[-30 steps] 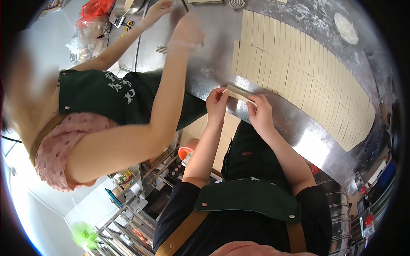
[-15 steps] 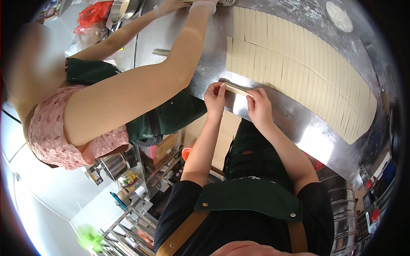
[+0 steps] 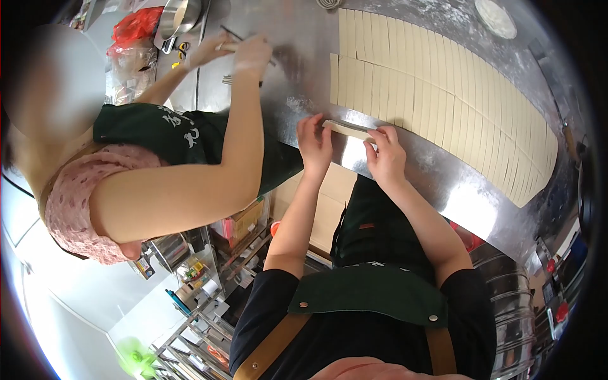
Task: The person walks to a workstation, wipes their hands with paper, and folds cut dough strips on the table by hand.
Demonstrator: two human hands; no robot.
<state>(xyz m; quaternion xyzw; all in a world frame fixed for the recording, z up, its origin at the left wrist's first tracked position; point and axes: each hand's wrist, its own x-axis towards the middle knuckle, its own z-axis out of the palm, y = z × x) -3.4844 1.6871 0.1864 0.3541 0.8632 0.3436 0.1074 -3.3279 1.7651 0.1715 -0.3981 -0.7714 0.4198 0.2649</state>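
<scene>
A short pale dough strip (image 3: pixel 347 130), with a darker grey band along its far side, lies between my hands at the near edge of the metal table. My left hand (image 3: pixel 315 144) is at the strip's left end, fingers loosely spread and the thumb close beside it. At the right end, my right hand (image 3: pixel 386 155) pinches the strip between thumb and fingers. Just beyond, a large pale dough sheet (image 3: pixel 437 95) is cut into many narrow strips, in two rows.
To the left, a co-worker's gloved hands (image 3: pixel 247 56) hold a thin strip and a dark stick-like piece. A coiled piece (image 3: pixel 329 3) sits at the far edge. White flour (image 3: pixel 496 18) is at the upper right. A metal bowl (image 3: pixel 180 18) and red plastic bag (image 3: pixel 136 24) stand far left.
My left hand has shifted slightly left and its fingers have loosened at the strip's end. The co-worker's hands have moved left and nearer, away from the coil.
</scene>
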